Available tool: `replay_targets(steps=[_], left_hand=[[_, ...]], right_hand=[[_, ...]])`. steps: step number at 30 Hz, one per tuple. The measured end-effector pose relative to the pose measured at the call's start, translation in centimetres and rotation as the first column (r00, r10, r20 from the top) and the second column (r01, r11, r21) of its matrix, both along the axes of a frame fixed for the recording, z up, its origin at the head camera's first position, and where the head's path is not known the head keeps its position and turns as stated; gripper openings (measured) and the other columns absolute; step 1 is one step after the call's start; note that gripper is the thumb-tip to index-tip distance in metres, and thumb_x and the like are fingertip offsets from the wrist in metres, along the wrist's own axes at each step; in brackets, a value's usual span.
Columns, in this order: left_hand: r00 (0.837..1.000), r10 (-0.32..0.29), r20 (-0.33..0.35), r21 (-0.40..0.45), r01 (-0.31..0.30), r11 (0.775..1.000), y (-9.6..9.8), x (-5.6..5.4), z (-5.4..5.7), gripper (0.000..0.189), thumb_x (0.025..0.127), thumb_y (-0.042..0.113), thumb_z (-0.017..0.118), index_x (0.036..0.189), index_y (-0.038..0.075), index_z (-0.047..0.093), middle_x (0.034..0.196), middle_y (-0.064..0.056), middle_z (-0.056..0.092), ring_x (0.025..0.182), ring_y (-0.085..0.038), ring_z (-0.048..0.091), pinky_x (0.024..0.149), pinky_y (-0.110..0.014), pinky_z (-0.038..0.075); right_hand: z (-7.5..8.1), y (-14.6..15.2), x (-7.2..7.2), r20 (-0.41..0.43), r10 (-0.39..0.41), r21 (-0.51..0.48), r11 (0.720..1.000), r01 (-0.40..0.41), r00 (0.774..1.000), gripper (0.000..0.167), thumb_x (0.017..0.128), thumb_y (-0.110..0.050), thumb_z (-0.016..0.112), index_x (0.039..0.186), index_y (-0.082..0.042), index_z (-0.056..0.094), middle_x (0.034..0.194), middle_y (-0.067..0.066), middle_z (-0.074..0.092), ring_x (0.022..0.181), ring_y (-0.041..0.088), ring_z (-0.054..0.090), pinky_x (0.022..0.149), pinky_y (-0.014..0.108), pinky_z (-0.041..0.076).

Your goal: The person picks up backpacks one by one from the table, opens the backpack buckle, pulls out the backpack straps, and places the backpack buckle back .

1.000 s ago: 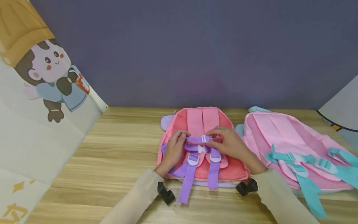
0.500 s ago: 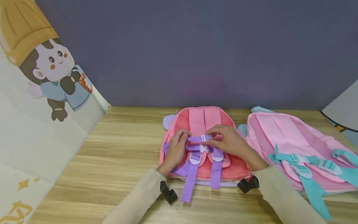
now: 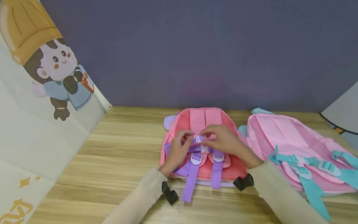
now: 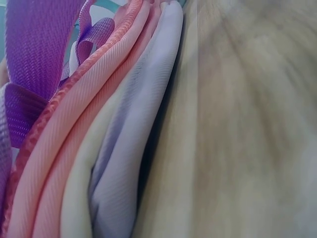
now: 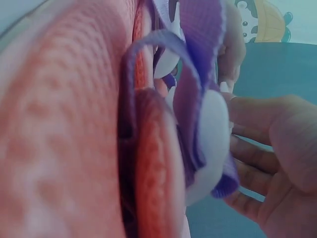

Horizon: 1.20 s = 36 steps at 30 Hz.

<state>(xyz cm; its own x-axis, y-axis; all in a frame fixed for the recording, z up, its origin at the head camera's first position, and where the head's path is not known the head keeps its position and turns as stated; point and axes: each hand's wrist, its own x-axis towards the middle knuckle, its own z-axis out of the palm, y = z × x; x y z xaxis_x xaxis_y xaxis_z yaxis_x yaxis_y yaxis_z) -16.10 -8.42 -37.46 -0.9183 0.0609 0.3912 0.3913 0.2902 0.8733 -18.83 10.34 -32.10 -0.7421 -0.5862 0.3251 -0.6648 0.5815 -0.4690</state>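
Observation:
A coral-pink backpack lies with its back panel and shoulder straps up. Across it, my left hand pinches a purple chest strap between thumb and bent fingers. My right hand grips the strap's other end by a small white slide buckle, close to the left fingertips. Below them sits a white clip buckle on a second purple length. Two white strap adjusters hold hanging purple webbing tails. In the right wrist view, a white adjuster partly hides the right fingers.
A light-pink backpack with teal straps lies to the right, its side near the coral one. Both rest on a wood-grain table. A dark panel stands behind, and a cartoon-printed wall is at left.
My right hand and the white slide buckle have moved left, nearer my left fingers. The purple stretch between the hands has shortened. The head view has shifted slightly.

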Motion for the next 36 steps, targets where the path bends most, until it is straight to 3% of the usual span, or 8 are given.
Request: replay_targets(steps=[8,17,26,31,36], left_hand=[[0.999,0.033,-0.035,-0.070,-0.036,0.997,0.7,0.1,0.0,0.016,0.086,0.004,0.056,0.098,0.006,0.067,0.093,-0.009,0.060,0.087,-0.019,0.053,0.080,-0.029,0.043],[0.998,0.055,-0.026,-0.106,-0.057,0.993,1.3,0.0,-0.1,0.018,0.086,0.004,0.054,0.099,0.005,0.065,0.094,-0.009,0.059,0.080,-0.015,0.051,0.074,-0.026,0.042],[0.999,0.047,-0.017,-0.115,-0.049,0.992,1.1,-0.1,0.0,0.020,0.088,0.004,0.052,0.105,0.003,0.062,0.100,-0.012,0.061,0.088,-0.020,0.054,0.081,-0.031,0.044],[0.999,0.041,-0.016,-0.166,-0.043,0.985,0.8,-0.2,-0.2,0.018,0.086,0.003,0.053,0.100,0.004,0.065,0.098,-0.010,0.062,0.088,-0.020,0.056,0.082,-0.033,0.046],[0.999,0.034,-0.022,-0.223,-0.039,0.974,0.5,-0.2,-0.5,0.019,0.081,-0.001,0.054,0.092,0.005,0.068,0.092,-0.009,0.062,0.089,-0.020,0.057,0.084,-0.034,0.046]], right_hand=[[-0.6,0.1,-0.1,0.018,0.016,0.016,1.000,-0.017,1.000,0.021,0.078,-0.012,0.077,0.097,-0.007,0.071,0.086,0.000,0.069,0.079,0.014,0.062,0.073,0.033,0.052],[-0.5,3.1,0.1,0.070,-0.110,0.033,0.994,0.108,0.992,0.023,0.080,-0.015,0.076,0.101,-0.009,0.071,0.088,0.000,0.068,0.083,0.017,0.061,0.077,0.040,0.051],[-0.8,6.3,0.8,-0.025,-0.194,0.114,0.974,0.195,0.981,0.026,0.079,-0.018,0.077,0.102,-0.008,0.071,0.086,0.001,0.068,0.076,0.016,0.058,0.073,0.038,0.052],[-0.7,7.6,1.4,-0.037,-0.224,0.159,0.961,0.227,0.974,0.028,0.079,-0.018,0.077,0.105,-0.010,0.071,0.077,-0.004,0.062,0.070,0.013,0.050,0.065,0.029,0.045],[-0.5,8.8,1.9,-0.061,-0.239,0.164,0.955,0.245,0.969,0.028,0.078,-0.017,0.077,0.104,-0.009,0.071,0.078,-0.004,0.063,0.072,0.013,0.052,0.068,0.033,0.047]])
